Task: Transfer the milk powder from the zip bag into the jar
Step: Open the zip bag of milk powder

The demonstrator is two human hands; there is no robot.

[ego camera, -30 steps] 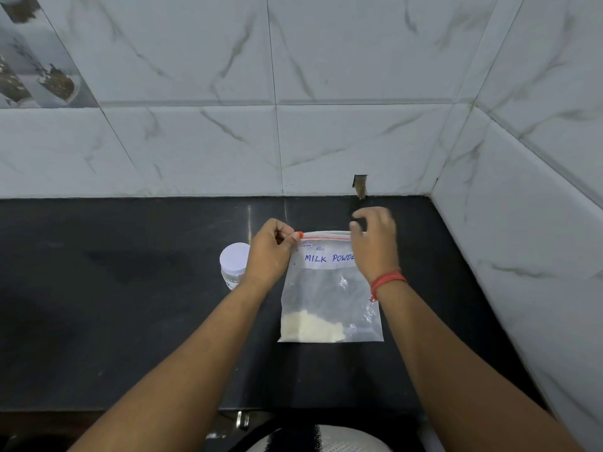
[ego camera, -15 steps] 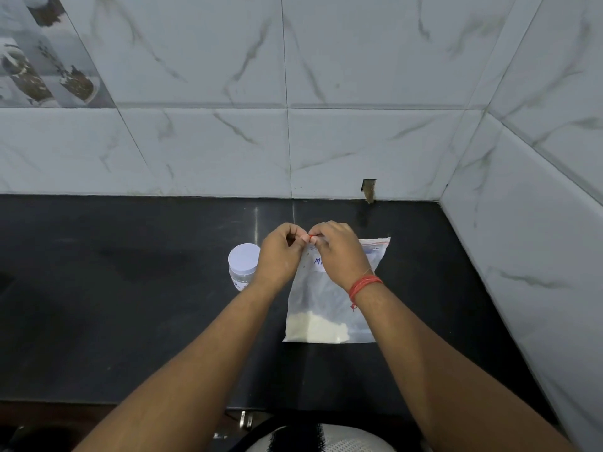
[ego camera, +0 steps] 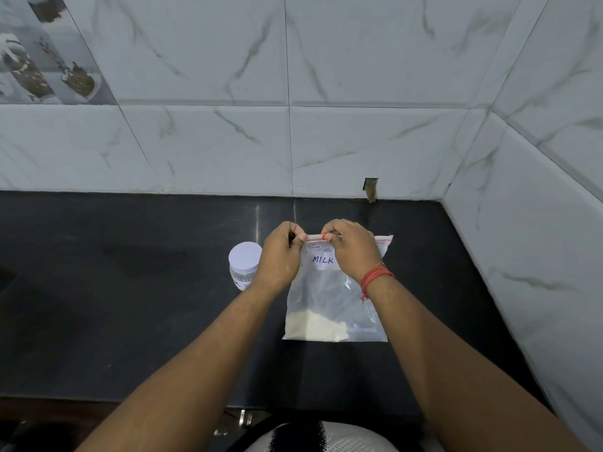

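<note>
We note even, dim, cool light; soft glare on the counter (ego camera: 130, 272) toward 9 o'clock; wide-angle bending of tile lines at edges; focus sharp.

The flat, clear plastic zip bag (ego camera: 336, 298) looks thin, crinkled and slightly glossy, holding fine, matt cream powder (ego camera: 315, 327). The small transparent plastic jar (ego camera: 243, 270) has a smooth white lid. The polished black stone counter (ego camera: 130, 305) shines; glossy white marble-patterned wall tiles (ego camera: 359, 141) rise behind.

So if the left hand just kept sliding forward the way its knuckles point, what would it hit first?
Probably nothing on the counter: past the left hand lies bare black surface, then the tiled wall. Depth is hard to judge.
</note>
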